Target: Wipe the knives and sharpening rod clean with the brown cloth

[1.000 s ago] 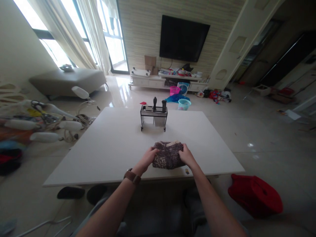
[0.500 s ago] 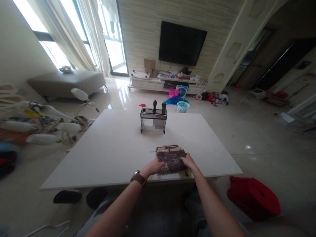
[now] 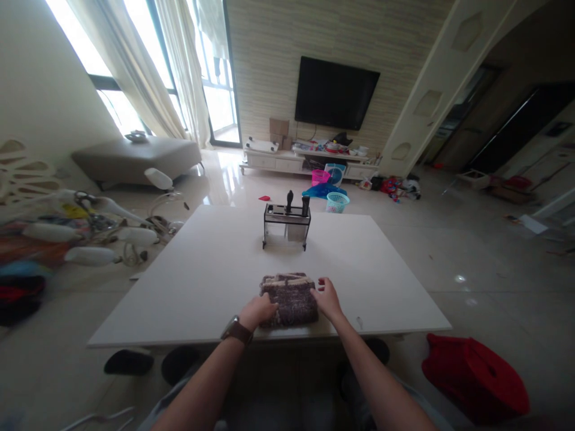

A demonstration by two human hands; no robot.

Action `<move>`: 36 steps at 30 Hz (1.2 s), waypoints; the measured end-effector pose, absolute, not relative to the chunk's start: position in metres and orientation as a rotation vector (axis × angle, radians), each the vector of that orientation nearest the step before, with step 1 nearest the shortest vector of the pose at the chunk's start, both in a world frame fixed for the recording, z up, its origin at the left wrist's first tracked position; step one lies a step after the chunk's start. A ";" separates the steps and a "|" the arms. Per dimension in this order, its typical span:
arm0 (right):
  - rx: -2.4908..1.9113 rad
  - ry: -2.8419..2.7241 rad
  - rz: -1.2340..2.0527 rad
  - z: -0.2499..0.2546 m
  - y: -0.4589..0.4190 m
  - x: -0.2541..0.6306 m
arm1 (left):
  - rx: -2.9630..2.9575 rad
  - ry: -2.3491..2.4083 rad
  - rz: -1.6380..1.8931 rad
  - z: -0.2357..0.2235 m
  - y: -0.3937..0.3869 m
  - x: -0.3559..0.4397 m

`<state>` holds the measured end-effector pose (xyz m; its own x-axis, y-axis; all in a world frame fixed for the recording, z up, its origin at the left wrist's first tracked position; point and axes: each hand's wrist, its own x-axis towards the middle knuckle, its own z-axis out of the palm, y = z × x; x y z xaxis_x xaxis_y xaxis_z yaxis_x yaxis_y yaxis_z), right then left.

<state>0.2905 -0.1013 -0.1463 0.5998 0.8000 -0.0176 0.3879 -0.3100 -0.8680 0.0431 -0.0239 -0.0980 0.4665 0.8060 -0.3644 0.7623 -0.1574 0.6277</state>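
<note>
A folded brown and cream knitted cloth (image 3: 291, 302) lies on the white table (image 3: 215, 263) close to its front edge. My left hand (image 3: 260, 310), below a wristwatch, holds the cloth's left side, thumb on top and the other fingers partly hidden. At the right edge of the cloth is my right hand (image 3: 329, 299), its thumb at the fabric and its fingers apart and clear of it. Farther back stands a knife holder (image 3: 286, 222) with clear sides and black-handled knives in it.
A small, thin item (image 3: 359, 322) lies at the table's front right. A red fabric-covered stool (image 3: 474, 377) stands on the floor at right. Lamp arms with white shades (image 3: 137, 235) are at left. Beyond the table are a turquoise basket (image 3: 337, 202) and a low TV cabinet (image 3: 274, 161).
The knitted cloth has moved left along the table's front edge together with both hands. My right hand's fingers have come off the cloth and spread. The camera view has shifted slightly.
</note>
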 end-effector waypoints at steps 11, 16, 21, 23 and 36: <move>-1.921 -1.188 0.180 0.024 0.101 0.333 | 1.941 1.209 0.179 -0.045 -0.013 0.042; -1.999 -1.250 0.132 0.054 0.146 0.332 | 1.862 1.206 0.246 -0.035 -0.016 0.037; -1.989 -1.293 0.037 0.071 0.143 0.334 | 1.769 1.197 0.328 -0.032 -0.015 0.030; -1.946 -1.312 -0.021 0.088 0.141 0.334 | 1.764 1.206 0.333 -0.032 -0.015 0.027; -1.527 -1.549 -0.488 0.222 0.084 0.296 | 1.802 1.092 0.397 -0.030 -0.020 0.030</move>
<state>0.2964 0.0838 0.2222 0.1447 0.5941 0.7913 0.9405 0.1659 -0.2966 0.0300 -0.0205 -0.0298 0.5472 0.8157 -0.1876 0.5047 -0.1428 0.8514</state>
